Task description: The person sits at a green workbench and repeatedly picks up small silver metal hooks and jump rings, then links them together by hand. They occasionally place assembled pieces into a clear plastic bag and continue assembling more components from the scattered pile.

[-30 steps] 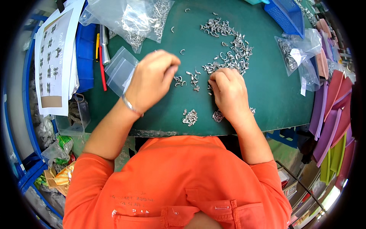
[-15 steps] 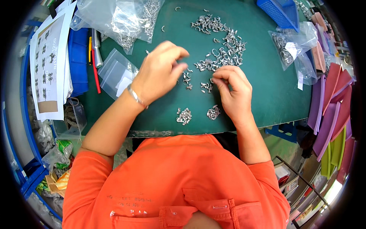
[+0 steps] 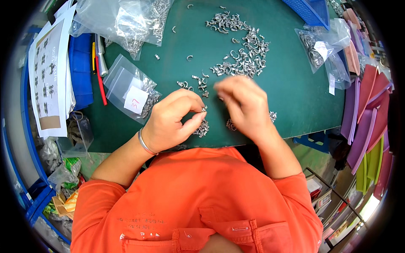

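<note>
Between the thumb and forefinger of my left hand [image 3: 172, 122] a small silver metal piece [image 3: 204, 109] is pinched, just over a near pile of such pieces [image 3: 202, 128]. My right hand [image 3: 244, 105] is curled and blurred at the fingertips, so whether it holds anything is unclear. It partly covers a second near pile [image 3: 230, 125]. Beyond the hands, a small cluster of curved metal pieces [image 3: 202, 83] lies on the green tabletop [image 3: 291, 92]. A larger heap of them [image 3: 249, 59] spreads further back.
At the back left lies a big clear bag of metal pieces [image 3: 130, 25]; a smaller labelled bag [image 3: 137, 99] rests by my left forearm. Printed sheets [image 3: 50, 76] and a red pen [image 3: 101, 80] are far left. A blue basket [image 3: 310, 12] and more bags [image 3: 320, 50] sit at the right.
My left hand has come down toward me to the near left pile, uncovering the labelled bag. My right hand has shifted left and slightly nearer. The view has moved slightly.
</note>
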### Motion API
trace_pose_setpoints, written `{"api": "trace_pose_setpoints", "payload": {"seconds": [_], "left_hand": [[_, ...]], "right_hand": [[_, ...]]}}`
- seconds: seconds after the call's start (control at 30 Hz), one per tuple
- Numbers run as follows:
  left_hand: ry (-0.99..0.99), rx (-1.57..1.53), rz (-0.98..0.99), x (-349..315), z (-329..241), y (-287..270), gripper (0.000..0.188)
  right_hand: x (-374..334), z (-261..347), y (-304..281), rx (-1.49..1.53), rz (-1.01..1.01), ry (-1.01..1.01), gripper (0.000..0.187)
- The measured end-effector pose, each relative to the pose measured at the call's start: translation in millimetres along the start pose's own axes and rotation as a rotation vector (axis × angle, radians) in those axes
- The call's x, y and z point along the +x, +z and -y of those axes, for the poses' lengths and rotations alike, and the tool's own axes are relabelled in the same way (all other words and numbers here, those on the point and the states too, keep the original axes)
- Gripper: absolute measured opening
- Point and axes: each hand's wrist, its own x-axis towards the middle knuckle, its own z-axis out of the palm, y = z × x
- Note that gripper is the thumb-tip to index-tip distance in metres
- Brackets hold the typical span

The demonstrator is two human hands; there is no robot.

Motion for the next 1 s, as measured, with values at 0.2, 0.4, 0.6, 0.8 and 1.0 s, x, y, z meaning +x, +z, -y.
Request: {"api": "trace_pose_setpoints", "payload": {"seconds": [0.2,0.4,0.6,0.8,1.0], "left_hand": [[-0.086,-0.044,0.042,-3,-5,-3,0.017],[-0.151,-0.063,0.024,-8,-1,-5,0.018],[-0.047,0.147,0.035,-10,8,-3,0.02],[-0.086,0.219,0.079,-13,9,-3,0.031],[-0.193,0.199,0.129,-16,4,-15,0.03]], "right_hand": [[19,-37,5,-0.447,-0.079,0.0,0.011],[10,-31,-3,-0.336,-0.178,-0.028,0.008],[-1,-6,-5,-0.091,-0.038,0.044,0.017],[-24,6,13,-0.142,0.116,-0.056,0.016],[-23,0,-6,-0.209,0.069,-0.046,0.015]]}}
